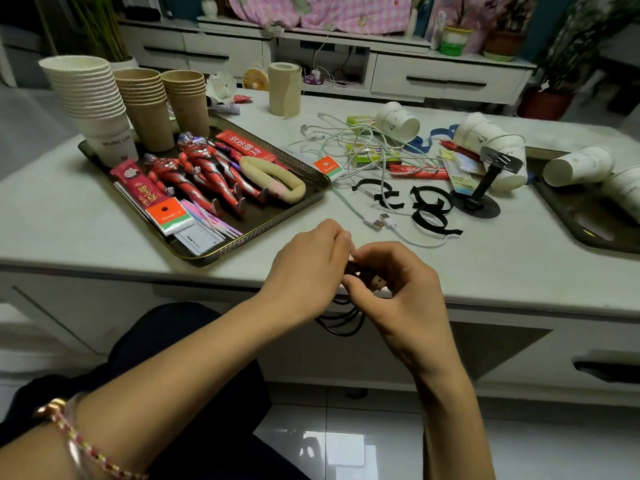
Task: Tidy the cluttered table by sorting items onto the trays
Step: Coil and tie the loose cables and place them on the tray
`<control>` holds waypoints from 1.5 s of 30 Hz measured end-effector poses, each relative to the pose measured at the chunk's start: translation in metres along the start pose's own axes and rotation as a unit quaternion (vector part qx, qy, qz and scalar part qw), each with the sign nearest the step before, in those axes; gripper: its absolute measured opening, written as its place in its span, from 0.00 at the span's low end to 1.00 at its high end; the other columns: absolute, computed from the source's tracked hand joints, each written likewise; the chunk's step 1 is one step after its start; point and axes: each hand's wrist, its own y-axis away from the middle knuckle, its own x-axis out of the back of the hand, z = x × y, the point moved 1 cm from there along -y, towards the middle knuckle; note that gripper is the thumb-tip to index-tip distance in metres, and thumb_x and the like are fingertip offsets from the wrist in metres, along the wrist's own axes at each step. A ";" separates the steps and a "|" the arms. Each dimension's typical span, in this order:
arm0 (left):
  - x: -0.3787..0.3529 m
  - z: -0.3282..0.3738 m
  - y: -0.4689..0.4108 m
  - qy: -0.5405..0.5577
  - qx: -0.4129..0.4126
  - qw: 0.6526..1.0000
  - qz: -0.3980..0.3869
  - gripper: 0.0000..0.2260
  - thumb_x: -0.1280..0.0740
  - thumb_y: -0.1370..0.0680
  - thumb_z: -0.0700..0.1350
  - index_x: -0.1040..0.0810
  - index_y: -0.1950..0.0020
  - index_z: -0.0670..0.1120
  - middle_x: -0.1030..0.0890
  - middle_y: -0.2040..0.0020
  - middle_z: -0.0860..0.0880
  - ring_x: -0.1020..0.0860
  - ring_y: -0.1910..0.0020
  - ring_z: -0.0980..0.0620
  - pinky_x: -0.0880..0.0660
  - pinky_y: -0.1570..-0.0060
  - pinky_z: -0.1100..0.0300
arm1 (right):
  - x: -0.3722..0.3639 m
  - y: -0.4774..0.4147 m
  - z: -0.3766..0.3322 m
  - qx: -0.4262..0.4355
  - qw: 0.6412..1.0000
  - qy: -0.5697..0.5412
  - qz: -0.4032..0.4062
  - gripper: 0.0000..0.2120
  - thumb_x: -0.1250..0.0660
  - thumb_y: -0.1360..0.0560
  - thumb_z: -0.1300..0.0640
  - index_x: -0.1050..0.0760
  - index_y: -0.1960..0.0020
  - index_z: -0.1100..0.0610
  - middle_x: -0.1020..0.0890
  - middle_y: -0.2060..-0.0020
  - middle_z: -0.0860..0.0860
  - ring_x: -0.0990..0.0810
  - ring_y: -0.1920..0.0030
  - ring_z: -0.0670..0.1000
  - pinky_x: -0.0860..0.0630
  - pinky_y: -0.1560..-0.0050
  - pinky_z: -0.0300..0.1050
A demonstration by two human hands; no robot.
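Note:
Both hands meet at the table's front edge around a coiled black cable (341, 320). My right hand (391, 289) pinches its USB plug end, and my left hand (308, 268) grips the bundle beside it; loops of the cable hang below the edge. The left tray (277, 220) carries stacked paper cups (90, 98), red toy figures (204, 174), red packets and a beige ring. A second dark tray (568, 216) at the right holds tipped white cups (578, 166).
Between the trays lie tangled white cables (360, 150), black velcro straps (429, 209), a black phone stand (485, 188), red pens, cards and tipped cups (398, 121). A paper roll (284, 88) stands at the back. Drawers are below the tabletop.

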 end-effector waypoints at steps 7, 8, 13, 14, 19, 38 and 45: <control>0.009 0.000 -0.007 0.067 0.074 0.991 -0.084 0.10 0.43 0.20 0.45 0.23 0.49 0.45 0.20 0.57 0.47 0.20 0.57 0.46 0.23 0.53 0.54 | 0.000 0.001 0.003 0.080 0.985 0.150 0.017 0.11 0.28 0.31 0.64 0.20 0.50 0.54 0.19 0.58 0.45 0.23 0.57 0.42 0.27 0.55 0.31; 0.011 -0.001 -0.009 0.108 0.096 0.985 -0.099 0.09 0.41 0.20 0.45 0.22 0.49 0.44 0.21 0.58 0.48 0.20 0.57 0.48 0.23 0.54 0.59 | 0.002 0.001 0.003 0.086 0.986 0.142 0.027 0.11 0.28 0.31 0.65 0.20 0.52 0.53 0.19 0.59 0.44 0.23 0.57 0.42 0.28 0.55 0.31; 0.023 -0.009 -0.009 0.193 0.139 0.964 -0.115 0.06 0.32 0.25 0.46 0.18 0.54 0.46 0.21 0.68 0.54 0.27 0.75 0.66 0.35 0.76 0.77 | 0.000 -0.001 0.004 0.076 0.992 0.086 0.052 0.14 0.27 0.31 0.65 0.22 0.56 0.46 0.18 0.61 0.42 0.22 0.57 0.41 0.29 0.55 0.29; 0.025 -0.011 -0.009 0.209 0.141 0.962 -0.099 0.04 0.31 0.25 0.45 0.18 0.56 0.46 0.22 0.70 0.54 0.28 0.76 0.66 0.35 0.76 0.77 | -0.003 -0.001 0.005 0.072 0.993 0.080 0.054 0.14 0.27 0.32 0.65 0.23 0.57 0.46 0.18 0.60 0.42 0.22 0.57 0.41 0.29 0.55 0.29; 0.030 -0.021 -0.011 0.279 0.175 0.944 -0.036 0.01 0.28 0.28 0.45 0.18 0.59 0.49 0.21 0.69 0.55 0.25 0.70 0.64 0.32 0.70 0.70 | -0.017 -0.012 0.009 0.048 0.996 -0.009 0.069 0.10 0.27 0.33 0.64 0.21 0.58 0.51 0.19 0.61 0.48 0.21 0.58 0.48 0.25 0.54 0.38; 0.072 -0.057 -0.041 0.426 0.201 0.858 0.207 0.08 0.45 0.19 0.38 0.29 0.45 0.46 0.23 0.56 0.49 0.21 0.58 0.51 0.21 0.61 0.61 | -0.098 -0.181 0.018 0.073 0.995 0.050 0.048 0.10 0.42 0.20 0.58 0.27 0.59 0.56 0.24 0.67 0.45 0.27 0.66 0.40 0.32 0.62 0.37; 0.069 -0.065 -0.043 -0.019 -0.008 0.979 0.203 0.16 0.44 0.23 0.33 0.25 0.38 0.42 0.24 0.39 0.46 0.29 0.38 0.48 0.37 0.40 0.62 | -0.118 -0.201 0.042 0.100 0.906 0.411 -0.004 0.14 0.45 0.20 0.56 0.26 0.48 0.65 0.25 0.51 0.63 0.29 0.49 0.61 0.37 0.52 0.50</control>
